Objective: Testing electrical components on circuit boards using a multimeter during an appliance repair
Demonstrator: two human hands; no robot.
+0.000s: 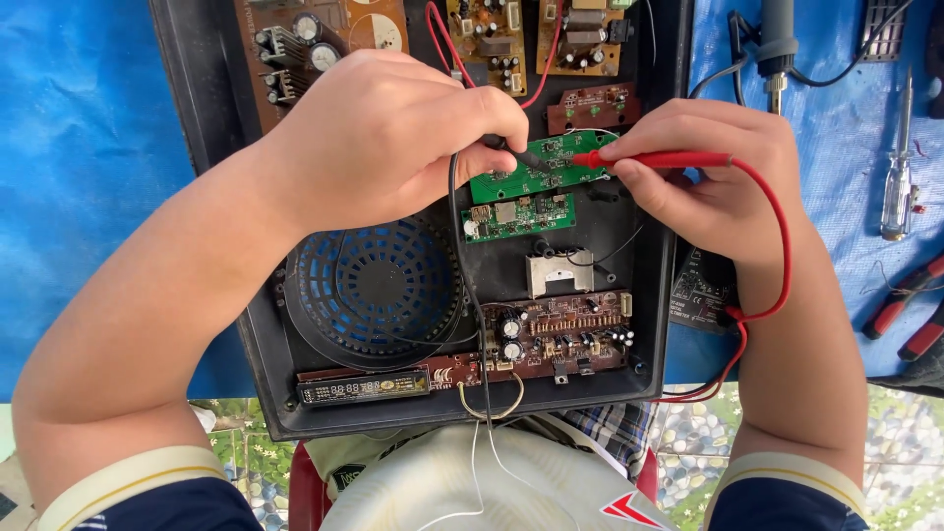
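Green board [536, 177]: it sits in the upper middle of the black case [211, 108], and I see both probe tips meeting it.
Left hand [393, 138]: my fingers are closed around the black probe [516, 152]; its tip rests on the left part of the green board.
Right hand [713, 182]: my fingers pinch the red probe [649, 158]; its tip touches the board from the right side.
Red lead [782, 246]: it curves from the red probe over my right wrist down to the meter [700, 290], which lies just beside the right edge of the case.
Black lead [467, 285]: it drops from my left hand across the case towards my lap.
Second green board [516, 218]: just below the first one.
Fan grille [379, 285]: round, blue inside, in the lower left of the case.
Brown board [556, 339]: lower right of the case, with 2 capacitors.
Cloth [88, 147]: blue, under the case.
Right of the case: a soldering iron [777, 44], a screwdriver [897, 182] and red pliers [900, 305] lie on the cloth, well apart from my hands.
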